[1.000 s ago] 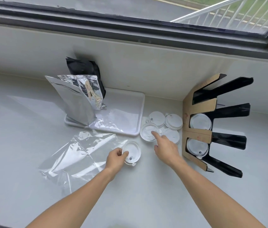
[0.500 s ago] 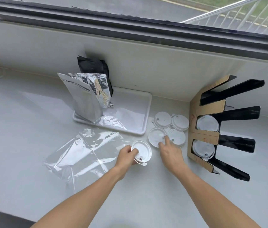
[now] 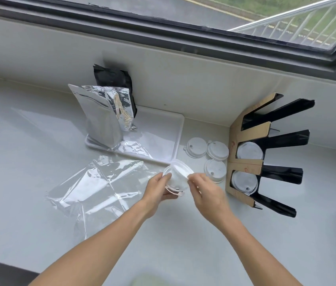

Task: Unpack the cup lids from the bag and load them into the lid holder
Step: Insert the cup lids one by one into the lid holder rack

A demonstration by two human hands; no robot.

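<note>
Your left fingers (image 3: 166, 177) were curled round the near-left edge of a white lid (image 3: 175, 180), thumb on top, holding it up off the table (image 3: 28, 162) with a second lid edge and a small plug tab showing under it. Your right fingers (image 3: 191, 178) pinched the rim of another lid (image 3: 180, 168), tilted and resting on the first; how many lids were in the little stack you could not tell, since motion blurred them. Both were round, white, thin plastic, with raised rims. So the held lids sat between your left hand (image 3: 158, 188) and your right hand (image 3: 206, 193), just above the table and near the tray's (image 3: 178, 129) front corner.

Just right of your fingers, three loose lids (image 3: 214, 170) lay flat on the table, close together, each with a small sip hole. Beside them stood the holder (image 3: 247, 164), cardboard front with black dividers, with one lid in each of two middle slots; the top slot looked unfilled.

To the left of your hands the clear bag (image 3: 101, 188) lay flattened and crinkled on the table. Behind it, a silver pouch (image 3: 101, 120) and a black pouch (image 3: 113, 79) stood on the tray against the wall.
</note>
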